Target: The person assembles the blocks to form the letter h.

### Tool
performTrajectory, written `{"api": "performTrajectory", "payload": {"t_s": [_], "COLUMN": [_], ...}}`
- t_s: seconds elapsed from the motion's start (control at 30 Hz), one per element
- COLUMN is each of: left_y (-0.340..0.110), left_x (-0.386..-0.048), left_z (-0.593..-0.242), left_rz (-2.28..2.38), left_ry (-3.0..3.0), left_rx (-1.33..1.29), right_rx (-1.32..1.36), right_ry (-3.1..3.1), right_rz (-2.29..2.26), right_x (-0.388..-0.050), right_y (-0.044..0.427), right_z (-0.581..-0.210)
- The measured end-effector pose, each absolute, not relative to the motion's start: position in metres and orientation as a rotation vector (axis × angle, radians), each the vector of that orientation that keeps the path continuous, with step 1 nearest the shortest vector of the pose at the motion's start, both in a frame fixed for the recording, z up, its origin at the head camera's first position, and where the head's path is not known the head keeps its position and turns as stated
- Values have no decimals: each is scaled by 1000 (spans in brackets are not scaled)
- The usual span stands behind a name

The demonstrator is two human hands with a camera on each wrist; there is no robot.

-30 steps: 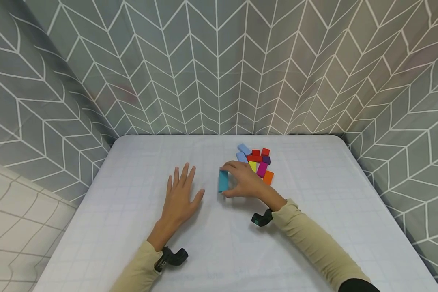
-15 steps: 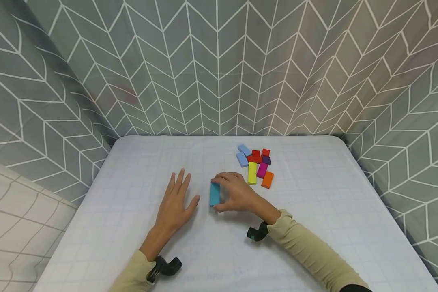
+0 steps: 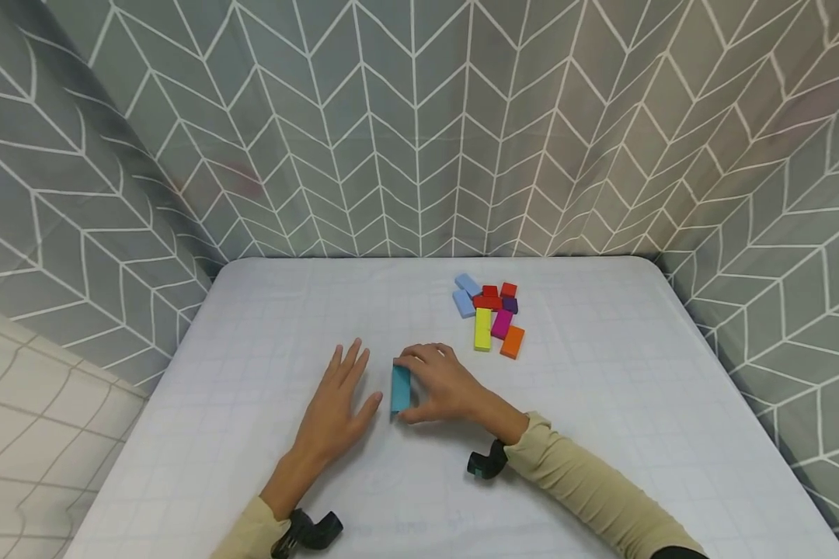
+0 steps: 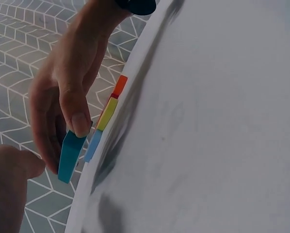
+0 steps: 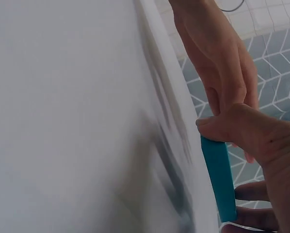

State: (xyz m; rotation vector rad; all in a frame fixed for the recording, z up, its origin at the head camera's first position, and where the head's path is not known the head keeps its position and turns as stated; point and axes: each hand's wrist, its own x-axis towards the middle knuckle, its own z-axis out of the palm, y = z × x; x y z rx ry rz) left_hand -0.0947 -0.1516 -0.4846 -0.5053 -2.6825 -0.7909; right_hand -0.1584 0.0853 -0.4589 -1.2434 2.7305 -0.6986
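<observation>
- Over the middle of the counter (image 3: 601,341), the right hand (image 3: 443,390) pinches the teal block (image 3: 401,388) by its two ends, thumb at the near end and fingers bent round the far end, with a gap between palm and block.
- Just left of the block, the left hand (image 3: 332,411) holds nothing; its fingers are straight and slightly parted, the thumb spread wide towards the block, apart from it.
- The teal block is an oblong with flat, smooth faces and crisp edges, its length pointing away from the person; whether its underside meets the counter I cannot tell.
- Beyond the right hand lies a loose cluster of small, flat-sided blocks: light blue (image 3: 464,303), red (image 3: 488,303), dark purple (image 3: 510,305), yellow (image 3: 483,330), magenta (image 3: 502,324) and orange (image 3: 513,341), the yellow one long and narrow.
- The counter has a white, faintly creased surface with rounded far corners.
- Behind it hangs a grey curtain (image 3: 419,132), softly rippled, patterned with white chevron lines.
- Beige sleeves (image 3: 594,481) cover the forearms.
</observation>
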Motion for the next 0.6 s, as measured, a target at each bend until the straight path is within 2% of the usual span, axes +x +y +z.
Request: {"api": "performTrajectory", "payload": {"t_s": [0.6], "left_y": [-153], "left_x": [-78], "left_z": [-500], "left_rz": [-819], "left_ry": [-2588], "left_rx": [-616], "right_rx": [-1367], "right_ry": [2758], "right_rz": [-650], "right_x": [-145], "right_y": [72], "right_z": [-475]}}
